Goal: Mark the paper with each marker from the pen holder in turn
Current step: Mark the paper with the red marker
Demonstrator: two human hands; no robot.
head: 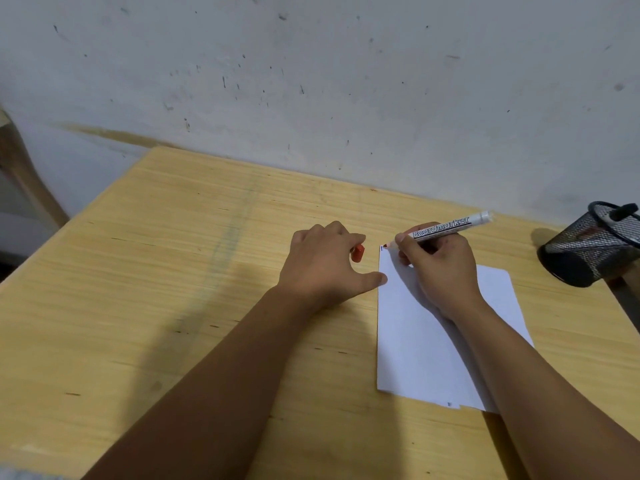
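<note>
Right now the right hand (438,268) pinches a white board marker (450,227) between thumb and fingers, its orange-red nib down at the far left corner of the paper (415,341), beside a small dark tick already there. The marker's long axis slants from that corner up and to the right, its tail end pointing toward the mesh pen holder (588,251), which sits tipped at the table's (173,271) right edge, well apart from the sheet. Just left of the paper, the left hand (325,261) curls around the red cap (358,252), thumb touching the sheet's edge. So the cap lies to the nib's left, near it, and recapping would likely mean bringing the two hands together over that corner.
</note>
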